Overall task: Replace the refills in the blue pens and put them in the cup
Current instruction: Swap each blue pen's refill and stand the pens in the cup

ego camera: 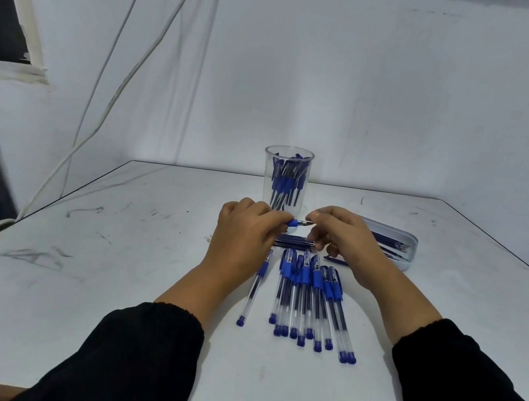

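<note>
My left hand (246,228) grips a blue pen (295,223) by its barrel, and only the blue grip end shows past the fingers. My right hand (340,236) pinches the pen's metal tip. Both hands hover just in front of the clear plastic cup (285,177), which holds several blue pens. Several more blue pens (305,297) lie side by side on the table near me. A small stack of loose refills (293,242) lies under my hands.
A white open case (402,248) with several refills sits to the right of the cup. The white table (110,245) has scuff marks and a wooden front edge. Cables hang down the wall at the left.
</note>
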Demonstrator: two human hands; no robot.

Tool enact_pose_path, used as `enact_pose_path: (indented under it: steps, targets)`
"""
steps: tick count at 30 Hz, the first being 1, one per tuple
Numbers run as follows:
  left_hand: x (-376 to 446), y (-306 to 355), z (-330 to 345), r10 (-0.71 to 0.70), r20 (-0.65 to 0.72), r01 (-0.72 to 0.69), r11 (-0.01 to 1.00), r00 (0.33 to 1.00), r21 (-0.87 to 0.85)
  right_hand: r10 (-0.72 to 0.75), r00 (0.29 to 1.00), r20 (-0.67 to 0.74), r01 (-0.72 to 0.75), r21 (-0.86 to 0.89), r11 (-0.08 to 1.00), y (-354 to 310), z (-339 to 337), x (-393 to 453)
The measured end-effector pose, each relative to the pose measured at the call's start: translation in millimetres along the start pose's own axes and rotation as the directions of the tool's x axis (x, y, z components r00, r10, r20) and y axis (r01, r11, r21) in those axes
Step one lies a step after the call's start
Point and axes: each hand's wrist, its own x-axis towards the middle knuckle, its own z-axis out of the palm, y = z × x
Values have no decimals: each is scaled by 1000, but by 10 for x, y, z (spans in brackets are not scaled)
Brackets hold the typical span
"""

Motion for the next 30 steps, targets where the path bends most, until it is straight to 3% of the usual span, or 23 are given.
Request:
enact_pose_path:
  steps: [6,25,28,30]
  targets:
    - [1,-2,2,18,-14,-18,1000,1000,14,-31,1000,5,31,-75,997,16,20,-10]
    - [-9,-4,3,58,-38,-58,998,998,7,-16,998,63,20,-64,998,6,-11,-22]
    - [-6,0,-16,18,-26,-18,1000,999,5,-25,1000,-12,24,-80,996,6,-107,7]
    - [-1,-10,-23,10,-23,-10,1000,1000,9,-51,995,-83,33,-199,980,34,-216,49]
